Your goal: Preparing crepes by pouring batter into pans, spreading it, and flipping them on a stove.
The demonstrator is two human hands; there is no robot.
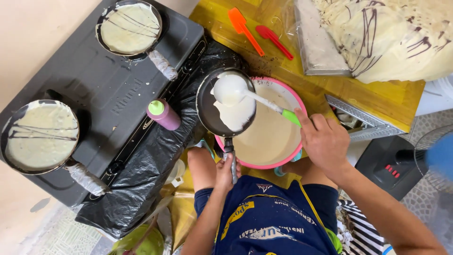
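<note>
Overhead view of crepe-making at a low work station. The left hand [225, 174] is closed around the metal handle of a small black frying pan [212, 111], holding it level over the near rim of a round pink plastic basin of pale batter [273, 137]. The right hand [324, 141] grips the green handle of a white plastic ladle [230, 89] with fingers curled, its bowl tipped just above the pan.

Progress, judged from the frame: batter covers only the right part of the pan floor, and the dark left part is bare, so the pour appears about half done; spreading and cooking of this pan remain.

Two further round dark pans sit on the grey two-burner stove [89, 80]. The far pan [130, 28] and the near pan [40, 136] each hold a full pale disc of batter crossed by thin dark lines, so both seem coated and cooking.

On the yellow wooden table [377, 97], a heap of finished pale crepes with dark streaks [391, 35] lies on clear plastic, which suggests many rounds are complete. The basin is well filled, so more batter is left to use.

A purple squeeze bottle with a green cap [163, 114] lies at the stove's edge, apart from both hands.
</note>
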